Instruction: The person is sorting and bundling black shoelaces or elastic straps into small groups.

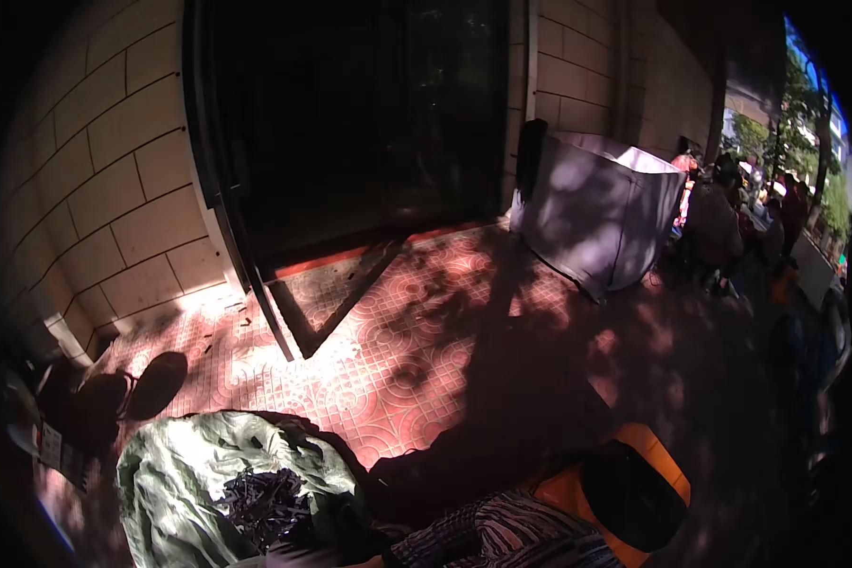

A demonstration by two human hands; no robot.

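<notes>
Some print seems to be on a pale label [51, 443] at lower left, but it's too tiny to be read. A crinkly green sack [161, 473] is parked at the bottom, left of centre, mouth facing up, with thin black strips [263, 506] heaped inside, pointed every which way. Neither hand can be made out, so grip and openness can't be told.

It was an outdoor walkway [426, 322] beside a building [582, 62]: red patterned paving [388, 393] lay mid-frame, a block wall [118, 180] stood upper left, a dark doorway [350, 123] top centre, and trees [793, 142] and blue sky [797, 40] showed upper right
</notes>
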